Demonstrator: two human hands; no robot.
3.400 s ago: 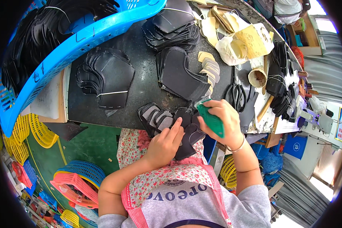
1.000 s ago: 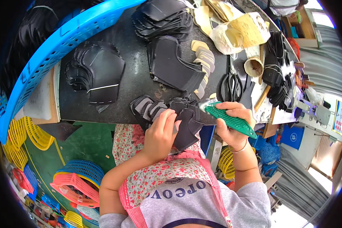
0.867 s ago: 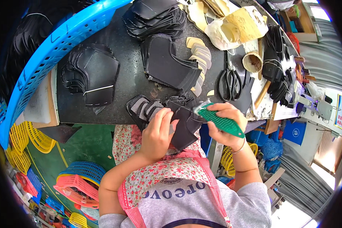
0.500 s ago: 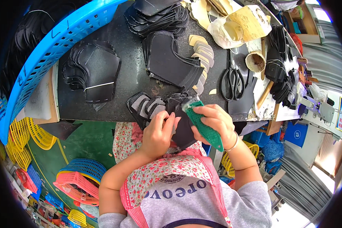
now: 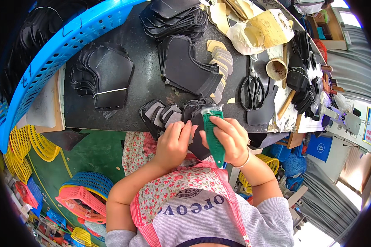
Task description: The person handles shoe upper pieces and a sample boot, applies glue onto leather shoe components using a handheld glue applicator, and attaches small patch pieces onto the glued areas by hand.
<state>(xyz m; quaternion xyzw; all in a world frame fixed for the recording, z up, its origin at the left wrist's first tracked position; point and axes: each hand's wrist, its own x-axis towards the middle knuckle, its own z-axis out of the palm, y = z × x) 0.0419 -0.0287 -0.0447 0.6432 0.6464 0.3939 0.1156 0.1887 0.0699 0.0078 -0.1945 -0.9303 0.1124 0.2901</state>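
Now right hand [image 5: 231, 138] grips green textured strip [image 5: 213, 136], long axis upright; black cut piece [image 5: 198, 138] just left of it, pinched under left hand [image 5: 173, 142] fingers.

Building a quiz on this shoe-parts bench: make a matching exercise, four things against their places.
Things:
1. scissors
2. green-handled tool
3. blue basket
4. cardboard cup

Places:
A. along the bench's far left edge
B. in the right hand
C. flat on the bench, left of the cup
D. upright beside the yellow-smeared sheets

Pairs: 1-C, 2-B, 3-A, 4-D
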